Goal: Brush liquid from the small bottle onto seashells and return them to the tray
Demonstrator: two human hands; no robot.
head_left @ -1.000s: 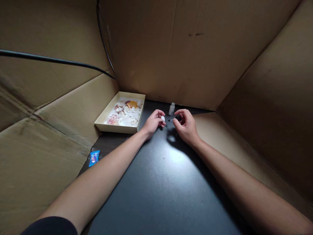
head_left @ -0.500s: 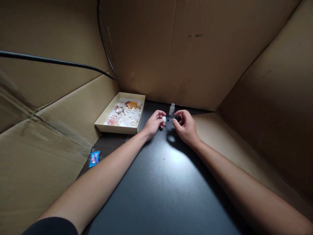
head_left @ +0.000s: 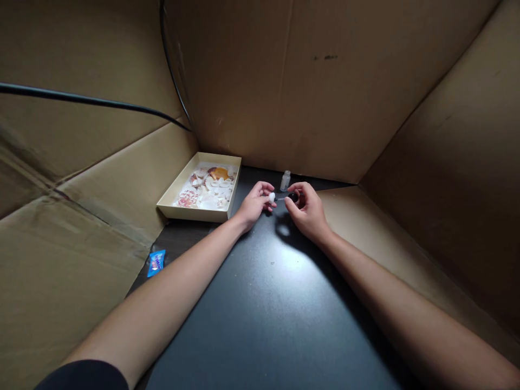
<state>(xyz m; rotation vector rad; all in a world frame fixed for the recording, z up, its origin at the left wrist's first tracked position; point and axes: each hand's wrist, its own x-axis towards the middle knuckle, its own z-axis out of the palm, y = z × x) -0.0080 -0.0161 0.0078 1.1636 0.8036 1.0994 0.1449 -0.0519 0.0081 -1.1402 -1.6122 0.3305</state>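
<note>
My left hand (head_left: pixel 254 207) pinches a small white rounded piece (head_left: pixel 272 197) between thumb and fingers. Its exact kind is too small to tell. Facing it from the right, my right hand (head_left: pixel 307 208) is closed on the round black cap (head_left: pixel 292 197) of a brush applicator. A thin pale stem (head_left: pixel 281 199) runs from the cap toward the left, and its dark tip appears to touch the white piece. Just behind both hands, a small clear glass bottle (head_left: pixel 285 181) stands upright without a lid, with something whitish inside.
To the left sits a cream tray (head_left: pixel 195 215) with several white shell-like pieces. A blue candy wrapper (head_left: pixel 156 263) lies by my left forearm. Cardboard walls (head_left: pixel 260 81) enclose the dark table (head_left: pixel 244 303). A black cable (head_left: pixel 101 102) hangs at upper left.
The brush tip has shifted slightly left, from a small gap to the edge of the white piece. Both hands keep their grips; the bottle and tray stay in place.
</note>
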